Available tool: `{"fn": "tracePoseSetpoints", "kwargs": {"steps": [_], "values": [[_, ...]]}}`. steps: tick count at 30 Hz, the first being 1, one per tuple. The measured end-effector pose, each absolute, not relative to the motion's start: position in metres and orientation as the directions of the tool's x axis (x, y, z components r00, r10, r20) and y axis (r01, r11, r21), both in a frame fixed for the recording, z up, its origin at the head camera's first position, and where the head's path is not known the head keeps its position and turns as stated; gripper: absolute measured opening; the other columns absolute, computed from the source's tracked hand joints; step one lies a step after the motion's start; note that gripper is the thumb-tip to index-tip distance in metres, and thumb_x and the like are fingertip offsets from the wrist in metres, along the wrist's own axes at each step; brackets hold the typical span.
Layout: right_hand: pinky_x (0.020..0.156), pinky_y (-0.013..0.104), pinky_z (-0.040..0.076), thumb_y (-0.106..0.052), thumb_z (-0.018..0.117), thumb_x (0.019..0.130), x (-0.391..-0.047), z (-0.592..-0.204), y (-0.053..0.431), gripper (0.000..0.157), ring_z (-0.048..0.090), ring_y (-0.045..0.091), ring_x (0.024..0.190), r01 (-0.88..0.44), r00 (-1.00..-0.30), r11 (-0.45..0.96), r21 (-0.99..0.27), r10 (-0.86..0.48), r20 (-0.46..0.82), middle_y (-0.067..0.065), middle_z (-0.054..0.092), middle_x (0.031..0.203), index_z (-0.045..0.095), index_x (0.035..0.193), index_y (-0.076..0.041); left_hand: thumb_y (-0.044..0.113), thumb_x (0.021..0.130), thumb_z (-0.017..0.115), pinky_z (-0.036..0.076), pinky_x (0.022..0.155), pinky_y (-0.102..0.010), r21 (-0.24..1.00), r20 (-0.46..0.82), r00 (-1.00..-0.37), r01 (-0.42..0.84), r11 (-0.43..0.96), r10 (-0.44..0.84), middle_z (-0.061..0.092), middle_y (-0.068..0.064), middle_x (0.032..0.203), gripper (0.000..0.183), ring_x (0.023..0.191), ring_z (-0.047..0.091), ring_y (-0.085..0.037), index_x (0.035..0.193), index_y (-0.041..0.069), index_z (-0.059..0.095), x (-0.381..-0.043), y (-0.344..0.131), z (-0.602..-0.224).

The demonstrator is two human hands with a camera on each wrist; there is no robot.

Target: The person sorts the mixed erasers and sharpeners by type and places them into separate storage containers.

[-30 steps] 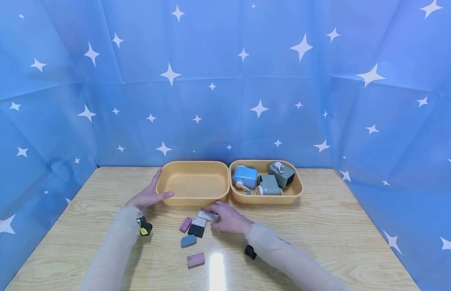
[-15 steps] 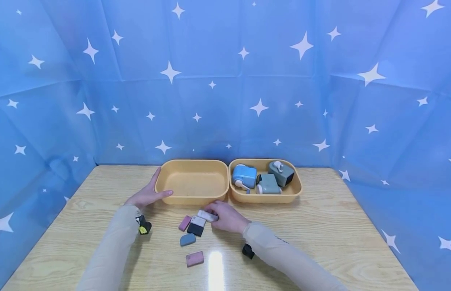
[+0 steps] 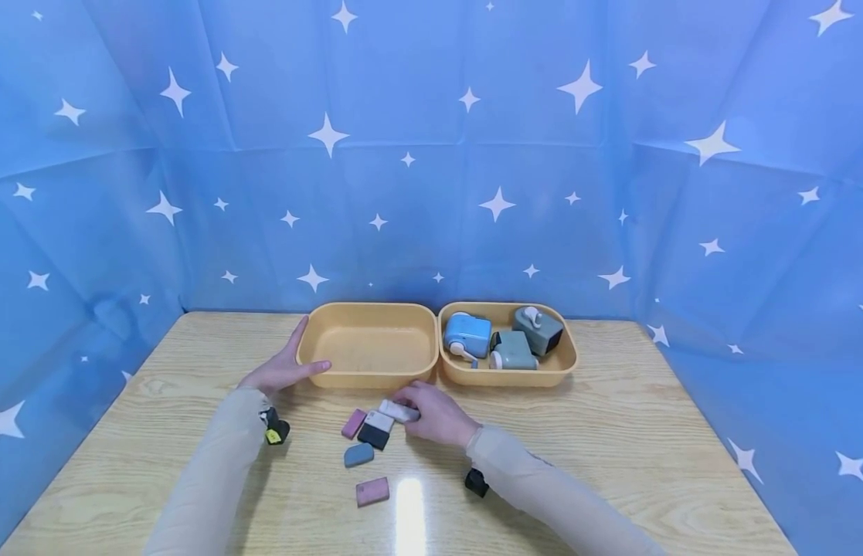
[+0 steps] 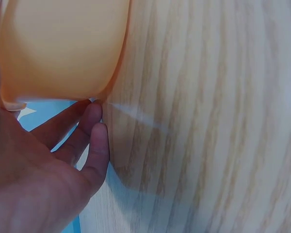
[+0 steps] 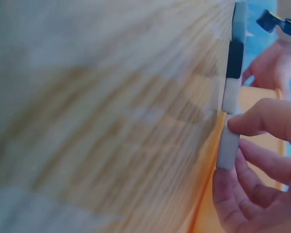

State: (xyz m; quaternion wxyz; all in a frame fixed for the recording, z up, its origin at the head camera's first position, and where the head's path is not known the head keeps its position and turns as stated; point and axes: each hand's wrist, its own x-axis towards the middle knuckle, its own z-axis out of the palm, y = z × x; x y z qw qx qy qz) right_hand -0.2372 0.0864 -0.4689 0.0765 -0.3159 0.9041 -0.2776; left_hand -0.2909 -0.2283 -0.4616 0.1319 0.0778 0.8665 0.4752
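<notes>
My left hand (image 3: 281, 372) grips the left end of a yellow plastic bin (image 3: 375, 380), its thumb over the front rim and its fingers along the end wall. In the left wrist view, the fingertips touch the outside of the bin. In front of the bin, my right hand (image 3: 436, 413) pinches a small white eraser (image 5: 228, 148) between thumb and fingers, low at the tabletop. A second white eraser (image 3: 380, 421) lies beside it, with a black eraser (image 3: 373, 436) against that one. A pink eraser (image 3: 354, 423) lies just to their left.
A blue eraser (image 3: 358, 455) and another pink eraser (image 3: 372, 492) lie nearer the front of the wooden table (image 3: 647, 448). A second yellow bin (image 3: 572, 359) stands against the first on the right, holding a blue crank pencil sharpener (image 3: 469, 332) and two grey-green ones. A blue starred curtain (image 3: 431, 193) hangs behind.
</notes>
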Motion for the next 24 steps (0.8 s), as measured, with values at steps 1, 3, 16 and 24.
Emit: {"fn": "tracePoseSetpoints", "kwargs": {"steps": [1, 3, 16, 24], "values": [[0.084, 0.028, 0.047, -0.007, 0.075, 0.081, -0.236, -0.468, 0.087, 0.039, 0.056, 0.013, 0.095, -0.525, -0.792, 0.646, -0.554, -0.61, 0.04, 0.001, 0.06, 0.109, 0.065, 0.119, -0.008, 0.041, 0.086, 0.071, 0.008, 0.107, -0.067, 0.844, -0.154, -0.953, 0.01, 0.536, 0.261, -0.003, -0.028, 0.157, 0.114, 0.139, 0.009, -0.051, 0.153, 0.016, -0.018, -0.291, -0.228, -0.462], [0.083, 0.029, 0.047, -0.006, 0.075, 0.081, -0.235, -0.467, 0.088, 0.039, 0.056, 0.014, 0.095, -0.522, -0.796, 0.643, -0.56, -0.603, 0.05, 0.001, 0.06, 0.108, 0.066, 0.118, -0.008, 0.041, 0.086, 0.071, 0.009, 0.107, -0.067, 0.843, -0.156, -0.952, 0.009, 0.537, 0.262, -0.002, -0.029, 0.157, 0.114, 0.139, 0.01, -0.051, 0.153, 0.017, -0.019, -0.291, -0.228, -0.462], [0.082, 0.029, 0.046, -0.004, 0.075, 0.078, -0.229, -0.454, 0.089, 0.043, 0.055, 0.012, 0.094, -0.512, -0.805, 0.615, -0.6, -0.587, 0.086, -0.003, 0.06, 0.109, 0.067, 0.119, -0.011, 0.04, 0.086, 0.071, 0.009, 0.107, -0.068, 0.852, -0.172, -0.949, -0.01, 0.524, 0.262, 0.0, -0.031, 0.155, 0.115, 0.138, 0.011, -0.052, 0.152, 0.018, -0.02, -0.292, -0.229, -0.46], [0.082, 0.03, 0.046, -0.003, 0.073, 0.08, -0.226, -0.449, 0.09, 0.042, 0.054, 0.014, 0.098, -0.507, -0.802, 0.592, -0.627, -0.59, 0.091, -0.002, 0.059, 0.112, 0.066, 0.12, -0.012, 0.04, 0.085, 0.071, 0.01, 0.107, -0.068, 0.847, -0.172, -0.95, -0.009, 0.532, 0.259, 0.001, -0.031, 0.156, 0.115, 0.138, 0.013, -0.052, 0.152, 0.018, -0.019, -0.291, -0.228, -0.46]]}}
